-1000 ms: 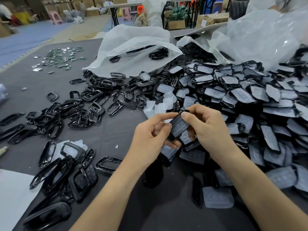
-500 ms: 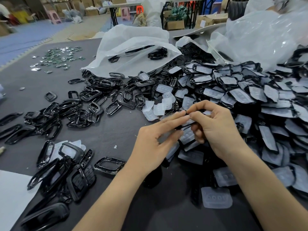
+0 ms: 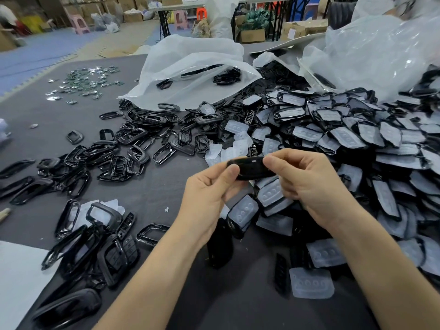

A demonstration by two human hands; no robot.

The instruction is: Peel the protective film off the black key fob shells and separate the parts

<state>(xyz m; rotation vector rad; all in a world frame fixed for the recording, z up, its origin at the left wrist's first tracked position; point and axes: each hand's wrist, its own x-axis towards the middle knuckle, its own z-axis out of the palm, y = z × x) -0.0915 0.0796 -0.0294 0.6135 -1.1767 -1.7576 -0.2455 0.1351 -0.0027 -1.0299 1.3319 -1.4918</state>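
Nearest in, at eight o'clock, a white sheet (image 3: 16,282) lay on the grey table (image 3: 152,194), and right beside it sat a clutter of dark parts (image 3: 112,253), frames and button pads jumbled together. Over at five o'clock a loose cloudy film (image 3: 310,283) lay flat on the table, just clear of the rest. Then the hands, dead centre: the left hand (image 3: 209,191) pinched the left end of a black shell (image 3: 252,168) between thumb and curled fingers, and the right hand (image 3: 307,184) gripped the right end with its fingertips. The shell was up off the table, held crosswise between them, glossy side showing. Just beneath it lay more shells with film on them. Out at three o'clock a big heap of film-covered shells (image 3: 357,144) ran right out of view; at nine o'clock, a scatter of bare black frames (image 3: 119,158). Farther on, at twelve o'clock, a white plastic bag (image 3: 190,65) lay open with a few black parts inside, a clear bag (image 3: 381,51) was at two o'clock, and small shiny bits (image 3: 88,82) at ten o'clock. Beyond the table stood cardboard boxes (image 3: 252,34) and a pink stool (image 3: 78,26)
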